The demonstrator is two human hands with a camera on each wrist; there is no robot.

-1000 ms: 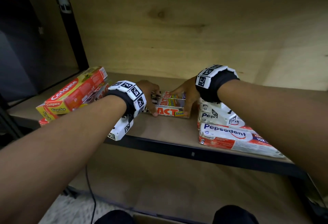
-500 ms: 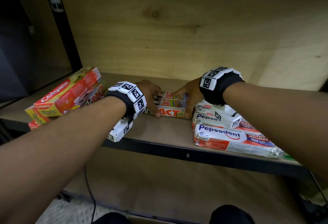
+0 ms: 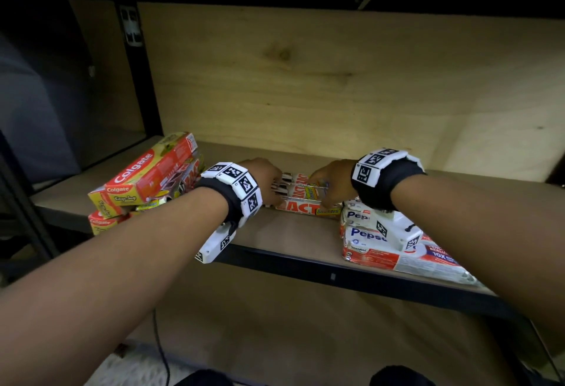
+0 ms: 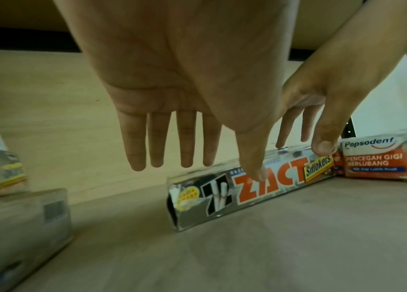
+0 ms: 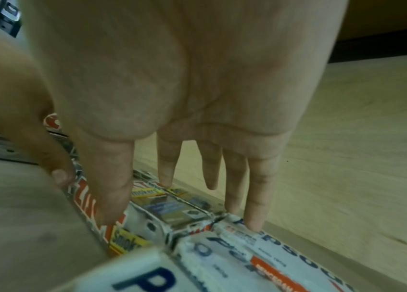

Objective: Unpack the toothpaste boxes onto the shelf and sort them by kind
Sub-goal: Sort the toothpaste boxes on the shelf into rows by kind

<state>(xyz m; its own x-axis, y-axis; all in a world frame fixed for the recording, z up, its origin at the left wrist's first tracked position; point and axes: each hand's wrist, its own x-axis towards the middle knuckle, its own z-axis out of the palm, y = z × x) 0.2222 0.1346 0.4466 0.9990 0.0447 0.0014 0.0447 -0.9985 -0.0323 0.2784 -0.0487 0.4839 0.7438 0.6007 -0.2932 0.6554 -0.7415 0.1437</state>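
Observation:
Silver Zact boxes [image 3: 301, 199] lie side by side mid-shelf, long side facing me. My left hand [image 3: 275, 185] is at their left end: in the left wrist view its thumb presses the front Zact box [image 4: 222, 197] and the straight fingers [image 4: 167, 156] hang over its top. My right hand [image 3: 321, 190] is at the right end, thumb on the front face, straight fingers [image 5: 165, 173] touching the tops of the Zact boxes [image 5: 127, 241]. Its little finger touches a Pepsodent pack [image 5: 260, 256]. Neither hand curls round a box.
Red and yellow Colgate boxes [image 3: 146, 177] are stacked at the left end of the shelf [image 3: 290, 232]. White and red Pepsodent packs [image 3: 382, 239] lie at the right, under my right wrist. A plywood back wall stands close behind. A black post rises at the left.
Both hands stay on the Zact boxes in nearly the same places. The head view has tilted upward, so the shelf sits lower in the picture.

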